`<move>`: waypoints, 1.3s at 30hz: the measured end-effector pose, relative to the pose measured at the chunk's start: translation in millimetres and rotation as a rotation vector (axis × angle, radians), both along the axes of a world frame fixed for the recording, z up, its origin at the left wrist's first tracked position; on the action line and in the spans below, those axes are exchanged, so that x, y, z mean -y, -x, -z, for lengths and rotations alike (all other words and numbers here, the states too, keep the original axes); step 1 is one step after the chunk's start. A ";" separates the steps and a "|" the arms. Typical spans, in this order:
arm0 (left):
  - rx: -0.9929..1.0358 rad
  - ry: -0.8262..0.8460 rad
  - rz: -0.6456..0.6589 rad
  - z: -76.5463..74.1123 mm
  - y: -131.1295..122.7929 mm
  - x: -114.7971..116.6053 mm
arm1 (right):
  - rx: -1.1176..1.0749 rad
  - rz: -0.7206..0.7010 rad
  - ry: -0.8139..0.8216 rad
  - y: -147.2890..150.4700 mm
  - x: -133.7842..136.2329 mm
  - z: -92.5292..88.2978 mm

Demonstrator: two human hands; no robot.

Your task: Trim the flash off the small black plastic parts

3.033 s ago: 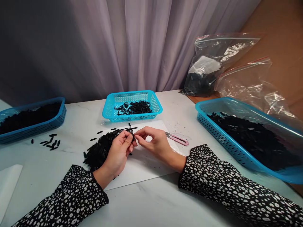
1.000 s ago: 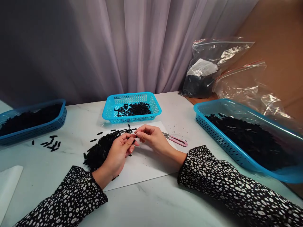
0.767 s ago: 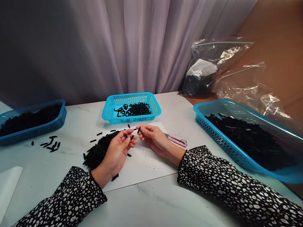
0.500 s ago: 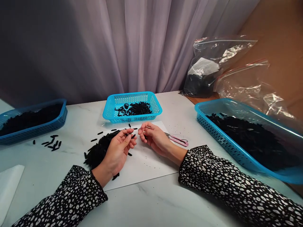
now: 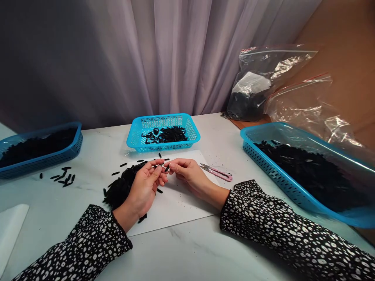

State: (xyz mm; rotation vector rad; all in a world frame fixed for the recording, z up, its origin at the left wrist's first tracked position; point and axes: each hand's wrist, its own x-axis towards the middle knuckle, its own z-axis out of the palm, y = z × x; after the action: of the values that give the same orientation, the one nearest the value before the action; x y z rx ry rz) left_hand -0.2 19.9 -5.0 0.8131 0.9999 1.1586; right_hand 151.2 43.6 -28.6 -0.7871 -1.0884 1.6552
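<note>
Pinching a black strip (image 5: pixel 166 169) over the white sheet (image 5: pixel 168 214), the right hand (image 5: pixel 190 175) keeps its grip clamped; the left hand (image 5: pixel 144 187) clasps another strip (image 5: pixel 159 165).

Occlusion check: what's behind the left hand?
A heap of black pieces shows left of the left hand; loose pieces show right of the palm and below the wrist, on the white sheet. The hand covers the heap's right part; can't tell its extent there.

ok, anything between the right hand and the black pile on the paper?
Yes: the left hand. In this view it covers the right part of the black pile, between it and the right hand. The scissors lie on the far side, not between them.
</note>
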 end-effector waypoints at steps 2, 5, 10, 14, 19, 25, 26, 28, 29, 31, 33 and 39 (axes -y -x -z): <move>-0.006 -0.003 -0.011 -0.7 -0.2 0.2 | -0.007 0.018 0.045 -2.0 -0.9 -0.5; 0.001 -0.012 -0.002 -2.1 -0.9 0.4 | -0.030 0.016 0.055 -3.6 -1.5 -0.9; 0.038 -0.031 0.047 -3.9 -1.1 1.5 | -0.062 0.018 0.085 -4.1 -1.5 -0.1; 0.044 -0.071 0.061 -1.8 -0.2 3.0 | -0.087 0.011 0.109 -4.5 -1.4 -0.8; -0.005 -0.120 0.042 3.3 -0.1 3.4 | -0.111 -0.013 0.109 -5.2 -0.8 -3.0; -0.025 -0.104 0.057 2.1 -0.9 3.2 | -0.099 -0.018 0.116 -5.7 -1.2 -2.1; -0.029 -0.100 0.065 1.5 -1.0 3.4 | -0.096 -0.014 0.114 -5.5 -1.1 -1.8; -0.046 -0.091 0.079 0.8 -1.2 4.0 | -0.081 0.003 0.111 -4.7 -0.4 -1.6; -0.062 -0.089 0.084 0.8 -1.3 4.2 | -0.068 0.014 0.112 -4.1 0.1 -1.7; -0.106 -0.094 0.090 1.4 -1.8 4.5 | -0.047 0.033 0.116 -2.9 1.4 -2.4; -0.145 -0.099 0.083 2.3 -2.4 4.4 | -0.043 0.043 0.109 -1.7 2.8 -3.9; -0.157 -0.095 0.103 2.8 -2.8 4.1 | -0.054 0.054 0.020 0.2 5.1 -6.9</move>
State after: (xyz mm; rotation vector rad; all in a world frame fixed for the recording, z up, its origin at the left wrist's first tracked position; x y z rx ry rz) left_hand 2.5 15.7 -7.8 1.0322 1.0253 1.0723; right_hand 151.1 38.5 -21.8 -0.7739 -1.0060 1.6346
